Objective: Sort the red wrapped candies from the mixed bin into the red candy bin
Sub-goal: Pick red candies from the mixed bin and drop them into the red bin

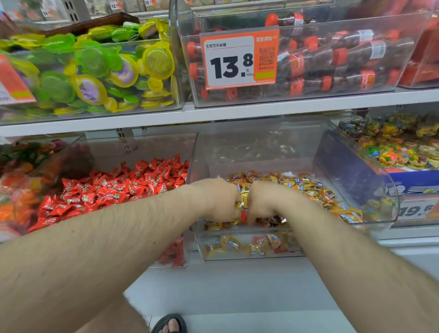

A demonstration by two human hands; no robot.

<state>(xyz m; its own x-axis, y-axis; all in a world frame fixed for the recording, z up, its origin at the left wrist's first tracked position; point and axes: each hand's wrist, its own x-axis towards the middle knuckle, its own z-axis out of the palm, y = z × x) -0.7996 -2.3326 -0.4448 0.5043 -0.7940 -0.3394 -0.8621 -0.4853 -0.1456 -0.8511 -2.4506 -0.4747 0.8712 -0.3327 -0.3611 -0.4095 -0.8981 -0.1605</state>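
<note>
Both hands are down in the mixed bin (263, 149), the clear tub on the lower shelf, knuckles nearly touching. Left hand (218, 200) has fingers curled round a clutch of yellow-wrapped candies (243, 196) with a red wrapped candy (243, 215) poking out at the bottom of the fist. Right hand (264, 202) is curled too, fingertips buried in the pile — cannot tell whether it actually has hold of anything. Mixed bin is mostly yellow/gold wrappers; a few more red ones (260, 240) show through the front wall low down. Red candy bin (142, 149) sits just beside it on the left, touching wall to wall, filled with red wrappers. Shelf above holds a tub of green and yellow jelly cups (96, 68) and a tub of cola-bottle sweets behind a 13.8 price tag (240, 58). A sandalled foot (170, 329) shows on the floor below — forearms span most of the frame.
</note>
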